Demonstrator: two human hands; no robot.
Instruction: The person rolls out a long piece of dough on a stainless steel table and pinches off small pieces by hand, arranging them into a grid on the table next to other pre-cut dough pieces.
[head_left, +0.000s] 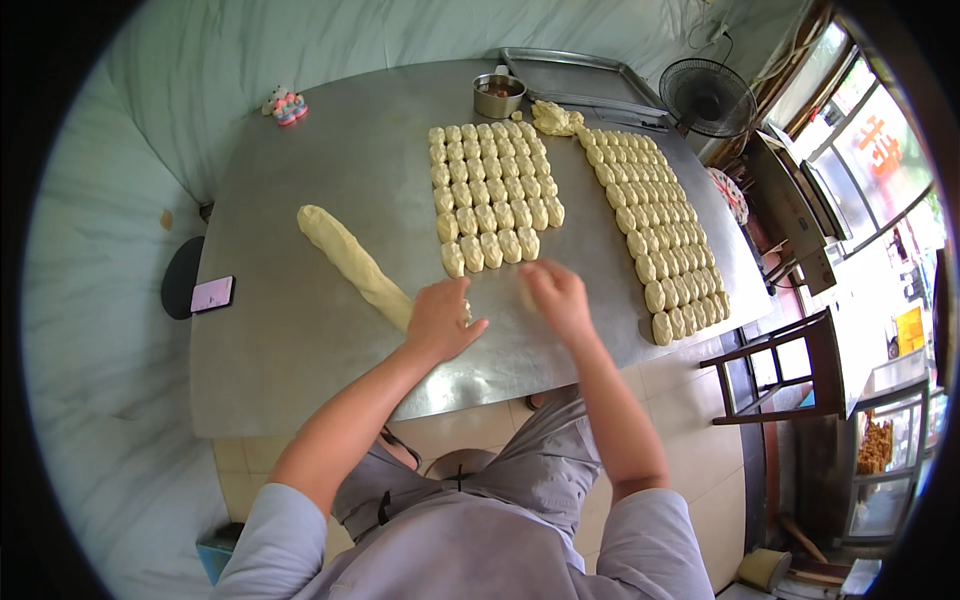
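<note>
A long roll of pale dough (352, 259) lies slantwise on the metal table. My left hand (442, 319) is closed around its near end, where a bit of dough shows past the fingers. To the right, my right hand (553, 296) is raised just below the front row of dough pieces, its fingers curled; a pale, blurred piece of dough seems to be in it. Small dough pieces stand in a block of rows (491, 176) beyond both hands. A longer block of such pieces (664, 232) runs along the table's right side.
Behind the rows are a lump of dough (556, 118), a metal pot (499, 95), a large metal tray (581, 79) and a dark-handled tool (652, 126). A fan (709, 97) stands at the back right. A phone (213, 294) lies at the left edge, a small toy (286, 106) farther back, and a wooden stool (825, 367) is at right.
</note>
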